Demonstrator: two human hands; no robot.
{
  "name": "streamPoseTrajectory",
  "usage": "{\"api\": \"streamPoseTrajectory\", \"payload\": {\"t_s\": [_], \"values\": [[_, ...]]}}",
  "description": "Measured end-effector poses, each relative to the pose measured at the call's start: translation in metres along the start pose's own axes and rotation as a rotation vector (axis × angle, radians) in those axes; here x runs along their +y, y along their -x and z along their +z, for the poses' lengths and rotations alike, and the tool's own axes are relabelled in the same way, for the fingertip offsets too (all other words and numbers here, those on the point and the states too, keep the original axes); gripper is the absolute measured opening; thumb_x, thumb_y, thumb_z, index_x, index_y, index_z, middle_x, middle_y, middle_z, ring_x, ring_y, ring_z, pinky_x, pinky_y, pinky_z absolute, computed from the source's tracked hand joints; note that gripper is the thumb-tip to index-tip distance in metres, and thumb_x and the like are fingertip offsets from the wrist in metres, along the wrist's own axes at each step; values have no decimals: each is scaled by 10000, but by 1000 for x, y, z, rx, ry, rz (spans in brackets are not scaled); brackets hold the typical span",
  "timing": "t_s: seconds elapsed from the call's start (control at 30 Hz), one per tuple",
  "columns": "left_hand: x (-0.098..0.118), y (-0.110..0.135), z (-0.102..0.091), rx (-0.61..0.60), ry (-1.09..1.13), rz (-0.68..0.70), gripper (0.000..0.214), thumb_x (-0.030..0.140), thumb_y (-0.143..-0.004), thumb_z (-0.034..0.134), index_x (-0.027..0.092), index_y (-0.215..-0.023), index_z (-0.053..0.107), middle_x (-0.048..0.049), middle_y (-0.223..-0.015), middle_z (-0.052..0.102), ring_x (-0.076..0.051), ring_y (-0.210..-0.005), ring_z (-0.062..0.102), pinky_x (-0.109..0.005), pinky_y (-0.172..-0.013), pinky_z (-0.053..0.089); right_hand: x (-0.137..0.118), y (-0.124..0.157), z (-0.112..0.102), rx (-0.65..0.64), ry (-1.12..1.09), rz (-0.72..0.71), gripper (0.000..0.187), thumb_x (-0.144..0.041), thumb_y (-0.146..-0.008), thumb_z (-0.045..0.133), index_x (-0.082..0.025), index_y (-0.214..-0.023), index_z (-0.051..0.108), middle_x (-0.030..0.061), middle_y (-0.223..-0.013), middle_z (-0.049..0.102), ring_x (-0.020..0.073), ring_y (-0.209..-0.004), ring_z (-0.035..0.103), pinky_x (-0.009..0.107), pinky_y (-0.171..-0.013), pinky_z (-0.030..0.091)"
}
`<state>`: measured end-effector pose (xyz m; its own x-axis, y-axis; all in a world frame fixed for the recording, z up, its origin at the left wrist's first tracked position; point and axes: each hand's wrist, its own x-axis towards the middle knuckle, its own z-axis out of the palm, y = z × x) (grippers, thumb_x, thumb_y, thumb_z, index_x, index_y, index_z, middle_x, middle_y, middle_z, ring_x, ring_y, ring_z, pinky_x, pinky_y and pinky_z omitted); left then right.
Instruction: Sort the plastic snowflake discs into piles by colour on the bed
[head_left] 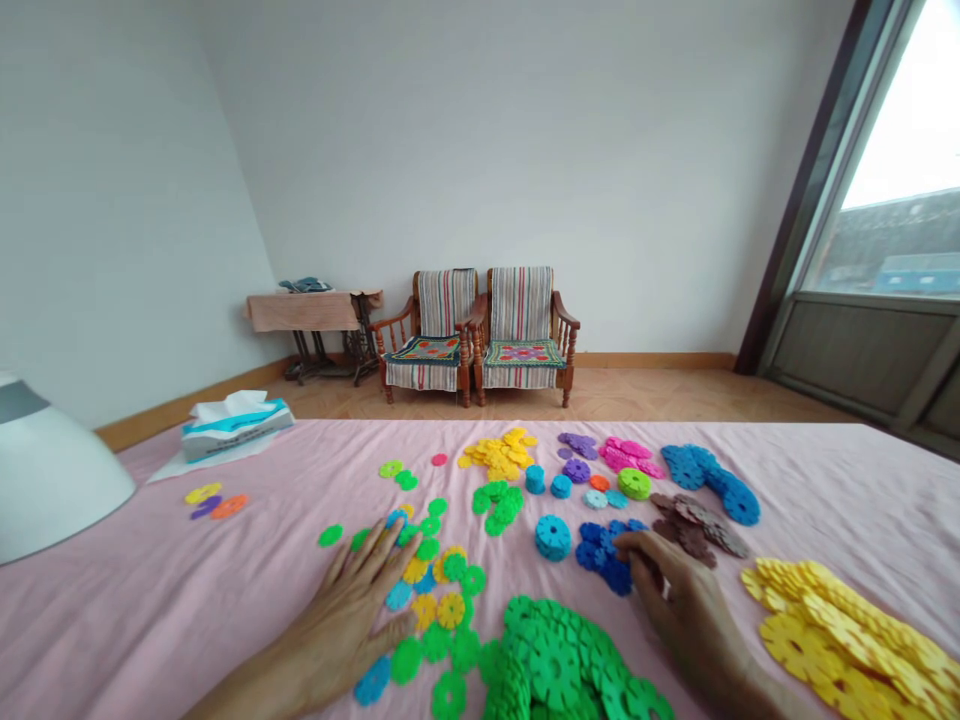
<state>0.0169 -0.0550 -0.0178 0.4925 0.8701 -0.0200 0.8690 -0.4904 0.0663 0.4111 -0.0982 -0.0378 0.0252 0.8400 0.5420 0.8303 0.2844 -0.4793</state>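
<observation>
My left hand (352, 600) lies flat with its fingers spread over scattered green, blue and yellow plastic snowflake discs (424, 609). Its fingertips cover a blue disc (395, 518). At the right edge of a dark blue disc pile (600, 545), my right hand (679, 590) has its fingers curled and pinched together. Whatever is between those fingertips is hidden. Left of that pile stands a light blue stack of discs (553, 538). A large heap of green discs (562, 660) sits between my hands, nearest to me.
Yellow discs (847, 630) lie in long rows at the right. Farther back are brown discs (694, 525), pink discs (628, 456) and another yellow pile (499, 455). A tissue box (238, 428) and a white rounded object (52, 470) stand on the left of the pink cloth (285, 530).
</observation>
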Motion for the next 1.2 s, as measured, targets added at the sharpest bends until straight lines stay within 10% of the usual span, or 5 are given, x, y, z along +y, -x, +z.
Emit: {"api": "streamPoseTrajectory", "payload": {"t_s": [0.37, 0.63, 1.2], "values": [[27, -40, -25, 281, 215, 33, 303, 270, -877, 507, 267, -1141, 655, -74, -1124, 645, -235, -1101, 549, -381, -953, 429, -2, 1, -1, -22, 10, 1, 228, -252, -874, 393, -225, -902, 617, 35, -833, 686, 177, -761, 640, 287, -684, 494], [17, -85, -25, 168, 213, 76, 420, 219, -747, 637, 226, -1166, 613, -92, -1292, 553, -268, -1187, 472, -412, -1029, 342, 0, 1, 2, -83, 33, -35, 231, -236, -890, 387, -211, -939, 612, 52, -875, 676, 176, -770, 625, 292, -690, 496], [21, -86, -38, 157, 232, 197, 232, 58, -723, 466, 183, -685, 658, -18, -719, 582, -153, -698, 553, -236, -664, 382, -6, 2, -1, -33, 9, -84, 217, -190, -880, 401, -220, -934, 610, 41, -869, 673, 163, -777, 629, 278, -700, 498]]}}
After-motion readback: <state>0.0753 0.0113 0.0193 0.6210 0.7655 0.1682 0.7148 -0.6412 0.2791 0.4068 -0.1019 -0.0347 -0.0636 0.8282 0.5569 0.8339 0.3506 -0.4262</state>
